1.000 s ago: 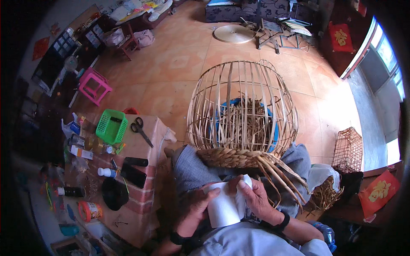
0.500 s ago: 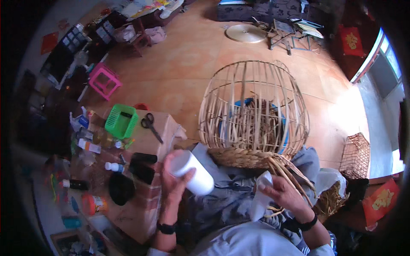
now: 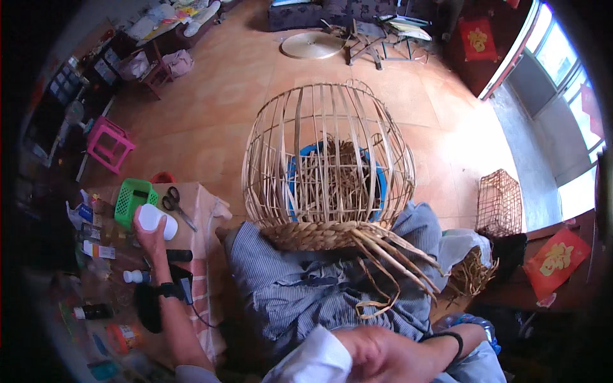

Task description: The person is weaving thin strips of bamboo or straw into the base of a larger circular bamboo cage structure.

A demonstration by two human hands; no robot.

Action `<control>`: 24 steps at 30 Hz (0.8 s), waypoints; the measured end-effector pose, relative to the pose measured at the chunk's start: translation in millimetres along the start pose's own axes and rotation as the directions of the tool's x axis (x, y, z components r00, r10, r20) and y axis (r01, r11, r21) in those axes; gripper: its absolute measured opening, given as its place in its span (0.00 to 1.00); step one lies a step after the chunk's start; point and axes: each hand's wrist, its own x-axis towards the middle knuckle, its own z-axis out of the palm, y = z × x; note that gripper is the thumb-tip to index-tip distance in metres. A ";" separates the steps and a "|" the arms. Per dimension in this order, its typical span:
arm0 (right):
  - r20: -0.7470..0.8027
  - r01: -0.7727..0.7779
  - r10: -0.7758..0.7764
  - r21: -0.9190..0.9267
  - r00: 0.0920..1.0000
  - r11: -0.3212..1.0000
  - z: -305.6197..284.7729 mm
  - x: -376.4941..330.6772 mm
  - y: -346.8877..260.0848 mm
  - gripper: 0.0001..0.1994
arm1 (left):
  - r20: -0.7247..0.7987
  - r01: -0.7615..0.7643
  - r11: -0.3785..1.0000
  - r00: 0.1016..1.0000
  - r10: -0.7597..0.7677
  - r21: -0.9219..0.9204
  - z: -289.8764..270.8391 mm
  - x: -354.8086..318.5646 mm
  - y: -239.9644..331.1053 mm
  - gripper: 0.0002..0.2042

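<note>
My left hand (image 3: 151, 242) is closed around a white tissue roll (image 3: 157, 221), held over the left-hand table beside a green plastic basket (image 3: 129, 199). Low in the picture, my right hand (image 3: 377, 352) is bent in close to my body with a piece of white tissue (image 3: 317, 359); its fingertips are mostly hidden. An unfinished wicker basket (image 3: 327, 127) rests against my lap, its thick braided edge (image 3: 310, 235) toward me. Several loose strands (image 3: 399, 258) stick out from that edge to the right. Neither hand touches the basket.
Black scissors (image 3: 176, 203), bottles and an orange-lidded jar (image 3: 122, 337) lie on the table (image 3: 205, 220). Beyond the wicker bars stands a blue basin (image 3: 382, 185) of dry strips. A pink stool (image 3: 110, 145) is far left; a wire-like basket (image 3: 499, 203) stands right.
My left hand has carried the tissue roll left, from over my lap to the table. My right hand has drawn down and inward with the tissue. The whole view has shifted rightward.
</note>
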 end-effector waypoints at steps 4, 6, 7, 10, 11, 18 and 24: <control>0.184 0.123 -0.117 -0.016 0.976 0.992 2.5 -10.8 -23.5 0.17 | -0.057 0.151 0.978 0.988 -0.144 0.144 -15.4 -7.9 -17.4 0.39; 0.257 0.074 -0.088 0.062 0.962 0.995 -9.9 -28.5 -29.6 0.24 | 0.010 0.168 0.962 0.985 -0.174 0.213 -9.2 -11.3 1.5 0.38; 0.274 0.012 -0.070 0.208 0.959 0.978 -7.0 -35.8 -29.9 0.30 | 0.036 0.171 0.952 0.982 -0.186 0.254 -12.5 -10.7 9.4 0.38; 0.274 0.051 -0.150 0.337 0.950 0.940 -2.1 -26.5 -16.9 0.28 | 0.050 0.159 0.937 0.982 -0.184 0.310 -20.4 -1.9 34.6 0.38; 0.283 0.079 -0.193 0.370 0.939 0.926 -1.5 -21.1 -12.7 0.27 | 0.024 0.200 0.927 0.976 -0.218 0.317 -35.7 3.8 55.5 0.38; 0.269 0.221 -0.370 0.457 0.889 0.862 10.8 7.6 13.9 0.22 | -0.013 -0.086 0.960 0.996 0.093 0.265 -31.8 -19.8 156.2 0.26; 0.313 0.267 -0.466 0.511 0.828 0.817 15.6 19.5 22.5 0.18 | 0.121 -0.096 0.994 0.989 0.091 0.043 0.4 -96.0 226.8 0.23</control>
